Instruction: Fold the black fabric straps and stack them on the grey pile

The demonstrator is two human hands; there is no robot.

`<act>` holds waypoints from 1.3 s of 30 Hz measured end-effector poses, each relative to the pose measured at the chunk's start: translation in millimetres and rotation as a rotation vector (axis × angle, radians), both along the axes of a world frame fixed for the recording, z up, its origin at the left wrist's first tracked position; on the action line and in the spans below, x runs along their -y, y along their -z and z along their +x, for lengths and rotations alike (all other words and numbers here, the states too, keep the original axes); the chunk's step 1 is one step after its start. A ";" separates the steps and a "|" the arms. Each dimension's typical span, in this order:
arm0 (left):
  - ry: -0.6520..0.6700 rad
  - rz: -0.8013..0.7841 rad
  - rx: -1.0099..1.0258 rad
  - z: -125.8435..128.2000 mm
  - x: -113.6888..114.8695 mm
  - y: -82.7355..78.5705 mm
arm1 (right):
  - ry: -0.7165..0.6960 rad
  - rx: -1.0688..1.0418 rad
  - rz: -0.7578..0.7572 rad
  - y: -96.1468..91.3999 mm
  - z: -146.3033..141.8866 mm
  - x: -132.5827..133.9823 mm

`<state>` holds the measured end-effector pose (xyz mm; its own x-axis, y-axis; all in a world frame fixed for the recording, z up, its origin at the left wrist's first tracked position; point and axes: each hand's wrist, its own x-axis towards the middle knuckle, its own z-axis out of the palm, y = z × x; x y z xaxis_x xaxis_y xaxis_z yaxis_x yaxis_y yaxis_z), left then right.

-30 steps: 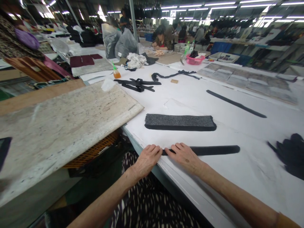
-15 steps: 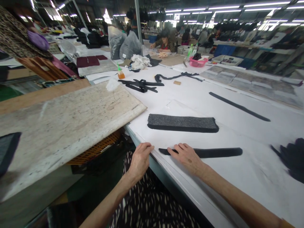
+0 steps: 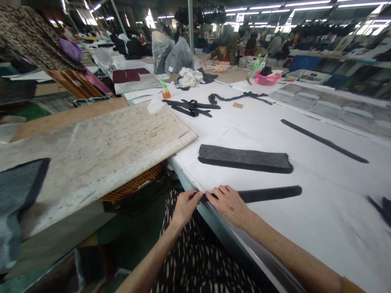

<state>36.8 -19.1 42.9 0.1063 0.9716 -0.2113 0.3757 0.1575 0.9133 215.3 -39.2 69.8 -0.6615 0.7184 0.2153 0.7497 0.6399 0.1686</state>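
A black fabric strip [image 3: 270,193] lies along the front of the white table, its near end at the table edge. My left hand [image 3: 185,208] pinches that end between thumb and fingertips. Close beside it, my right hand [image 3: 231,206] has its fingers curled over the strip, gripping it near the same end and covering part of it. Just beyond lies a stack of grey pieces with black edging [image 3: 244,158], apart from both hands. A thin black strip [image 3: 324,140] rests farther off to the right.
A stained board [image 3: 100,150] juts in on the left, bearing a grey piece with dark edging [image 3: 24,187]. Tangled black strips [image 3: 192,108], an orange-filled bottle [image 3: 165,90] and a pink basket [image 3: 267,78] stand farther back. A person [image 3: 221,55] sits across the table.
The strip has slid left toward the table edge. My right hand has moved left with it, and my left hand now grips its end. The view has turned slightly left.
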 end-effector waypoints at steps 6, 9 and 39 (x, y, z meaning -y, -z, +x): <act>-0.014 -0.099 0.196 -1.6 -4.4 6.4 | -0.090 0.008 0.032 9.6 16.6 -4.4; -0.014 -0.137 0.261 -3.5 -4.5 9.0 | -0.162 0.003 0.083 13.8 25.3 -5.5; -0.223 -0.302 0.168 -54.4 -5.8 69.1 | -0.159 -0.019 0.128 14.9 75.9 21.3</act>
<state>-17.6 -13.3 -26.2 -0.0421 0.8715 -0.4885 0.1515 0.4889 0.8591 291.2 -60.5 55.0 -0.7592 0.5716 0.3113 0.6450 0.7244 0.2431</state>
